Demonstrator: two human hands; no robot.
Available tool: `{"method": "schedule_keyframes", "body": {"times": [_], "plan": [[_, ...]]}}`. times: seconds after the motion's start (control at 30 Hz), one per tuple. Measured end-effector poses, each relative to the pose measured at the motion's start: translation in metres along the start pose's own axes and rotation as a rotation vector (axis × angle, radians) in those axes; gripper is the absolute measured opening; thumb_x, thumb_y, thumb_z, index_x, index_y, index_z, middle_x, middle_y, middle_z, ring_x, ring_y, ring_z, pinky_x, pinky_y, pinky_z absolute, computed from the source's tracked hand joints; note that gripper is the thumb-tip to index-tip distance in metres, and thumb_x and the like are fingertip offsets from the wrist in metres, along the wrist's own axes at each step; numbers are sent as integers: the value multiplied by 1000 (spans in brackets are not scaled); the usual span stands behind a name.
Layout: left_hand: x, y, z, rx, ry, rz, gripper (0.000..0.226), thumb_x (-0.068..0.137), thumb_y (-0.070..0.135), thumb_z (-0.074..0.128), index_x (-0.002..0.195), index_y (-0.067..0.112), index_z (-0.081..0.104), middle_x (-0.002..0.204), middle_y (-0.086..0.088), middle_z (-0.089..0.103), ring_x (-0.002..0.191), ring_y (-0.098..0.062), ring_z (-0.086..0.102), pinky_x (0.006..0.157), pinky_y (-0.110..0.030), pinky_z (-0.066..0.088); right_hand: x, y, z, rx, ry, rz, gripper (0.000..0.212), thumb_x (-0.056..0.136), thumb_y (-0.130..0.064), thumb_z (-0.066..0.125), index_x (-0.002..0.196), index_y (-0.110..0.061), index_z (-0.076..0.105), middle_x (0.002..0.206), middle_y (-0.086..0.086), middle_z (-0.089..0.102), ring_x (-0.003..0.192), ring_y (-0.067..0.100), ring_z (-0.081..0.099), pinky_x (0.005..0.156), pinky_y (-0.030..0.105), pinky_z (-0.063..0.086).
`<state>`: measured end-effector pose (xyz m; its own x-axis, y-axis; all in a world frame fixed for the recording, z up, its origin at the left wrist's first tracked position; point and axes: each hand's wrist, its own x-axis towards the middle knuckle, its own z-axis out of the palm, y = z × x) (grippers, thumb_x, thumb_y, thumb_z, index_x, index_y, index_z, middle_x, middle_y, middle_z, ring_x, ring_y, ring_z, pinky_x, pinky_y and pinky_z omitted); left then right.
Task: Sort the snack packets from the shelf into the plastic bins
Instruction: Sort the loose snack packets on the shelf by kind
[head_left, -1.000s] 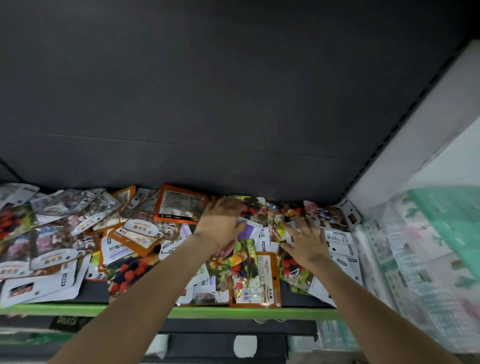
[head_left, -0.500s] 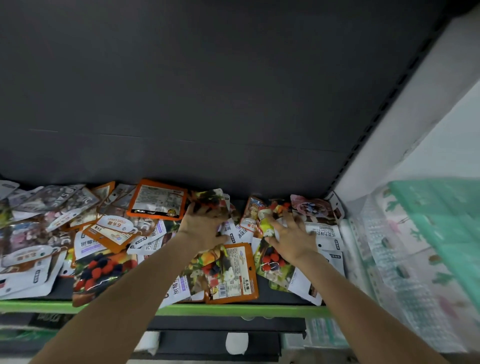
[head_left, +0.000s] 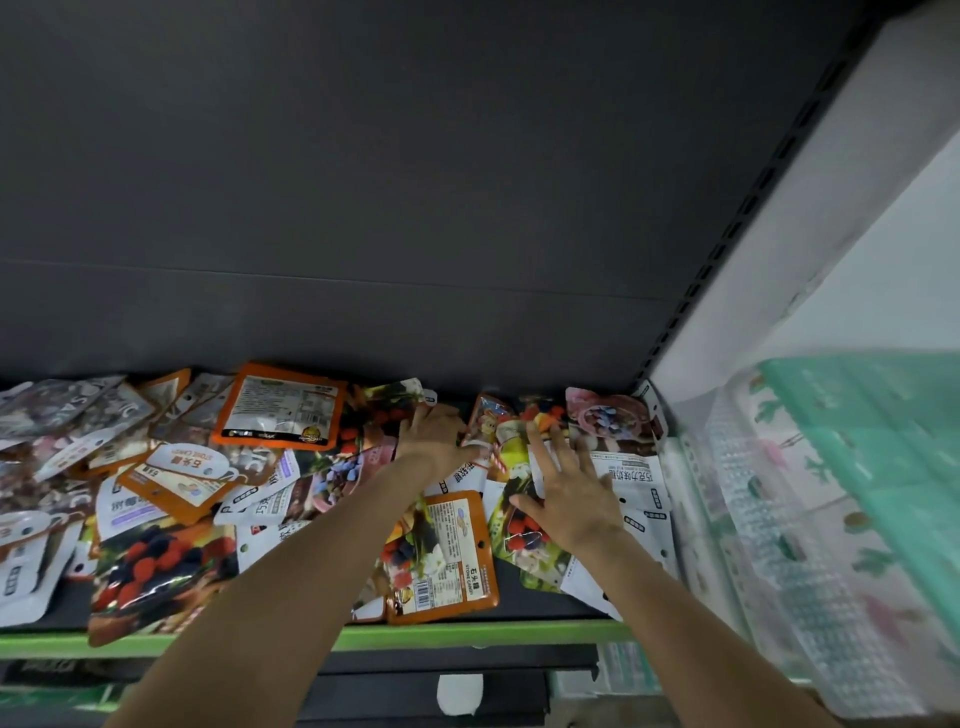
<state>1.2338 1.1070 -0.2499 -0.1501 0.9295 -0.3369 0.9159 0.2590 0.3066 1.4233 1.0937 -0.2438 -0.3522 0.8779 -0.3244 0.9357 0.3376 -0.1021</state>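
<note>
- A dark grey back panel (head_left: 415, 182) fills the upper part of the head view; below it runs a dark shelf (head_left: 540, 597) with a green front edge, and a slotted upright closes the right side.
- Snack packets (head_left: 171, 499) lie in a loose, overlapping heap across the shelf, flat and glossy, many with hang-holes in white header strips.
- The left hand (head_left: 434, 434) reaches to the back of the heap, palm down, fingers curled over a packet printed with red berries (head_left: 387, 410); whether it actually grips it cannot be told.
- The right hand (head_left: 569, 491) lies flat with fingers spread, pressing on the packets near the right end of the shelf; it holds nothing.
- Both forearms are bare and stretch in from the bottom edge.
- An orange-bordered packet (head_left: 283, 408) lies label side up at the back, just left of the left hand.
- Another orange-bordered packet (head_left: 447, 558) with a barcode sits at the shelf's front edge, between the two forearms.
- A white packet with black print (head_left: 631, 475) lies just beside the right hand's fingers.
- At the right, a clear plastic bin (head_left: 810, 571) with ribbed walls stands blurred; its contents cannot be made out.
- A translucent green bin (head_left: 893, 447) sits beside it, also blurred.
</note>
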Motion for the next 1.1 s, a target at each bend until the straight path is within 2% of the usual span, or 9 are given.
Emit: {"method": "schedule_keyframes", "body": {"times": [0.13,0.27,0.43,0.6,0.7,0.8,0.9,0.97,1.1], "plan": [[9,6,8,-167,151,-28,21,91,31,58,107,20,68,134,0,47,128,-22,38,105,-37,29,2,1,-2,18,-17,7,85,91,-59,42,150,-29,-12,158,-3,-17,146,26,-14,114,58,17],[-2,9,-10,-406,307,31,15,94,12,53,102,2,61,111,-13,62,99,-24,60,75,-20,42,1,2,1,46,17,47,85,88,-64,42,151,-31,-6,157,9,-18,145,30,-14,116,53,16],[-48,-11,-60,-482,538,-16,14,97,13,49,106,2,52,90,-7,63,78,-20,61,63,-25,44,-2,-8,-2,-2,-33,40,76,92,-61,39,151,-31,1,157,12,-15,144,35,-16,115,54,13],[-92,-43,-105,-543,833,57,11,93,7,52,101,-1,52,91,-17,67,83,-35,64,62,-27,39,1,-37,-12,15,33,44,67,95,-54,37,151,-28,9,158,13,1,145,36,-4,114,55,18],[-111,-68,-119,-446,938,68,8,93,6,51,99,0,51,74,-20,64,64,-40,60,53,-38,43,0,-65,-14,78,42,-9,66,96,-50,39,151,-27,11,159,9,4,146,32,2,115,52,18],[-120,-99,-116,-41,958,120,12,84,2,56,93,7,49,53,-15,56,40,-34,53,39,-25,33,-2,-92,-10,165,3,-92,66,96,-50,40,151,-27,12,159,7,6,147,27,3,117,46,20],[-127,-120,-99,187,457,36,27,93,10,50,120,11,49,106,-19,63,93,-35,62,70,-38,48,-5,-113,-2,245,-42,-147,67,96,-48,43,151,-28,11,159,4,9,146,25,6,117,41,18],[-128,-136,-86,232,184,3,51,96,28,50,142,18,33,147,-11,37,136,-27,35,106,-43,32,-8,-123,4,282,-82,-146,68,96,-49,43,152,-28,10,159,2,7,146,24,6,117,40,19],[-124,-141,-75,297,241,57,67,91,57,43,147,24,23,156,-2,20,145,-22,13,116,-48,13,-15,-127,11,213,-88,-105,68,95,-56,37,152,-28,11,160,1,3,147,21,2,119,40,12]]}}
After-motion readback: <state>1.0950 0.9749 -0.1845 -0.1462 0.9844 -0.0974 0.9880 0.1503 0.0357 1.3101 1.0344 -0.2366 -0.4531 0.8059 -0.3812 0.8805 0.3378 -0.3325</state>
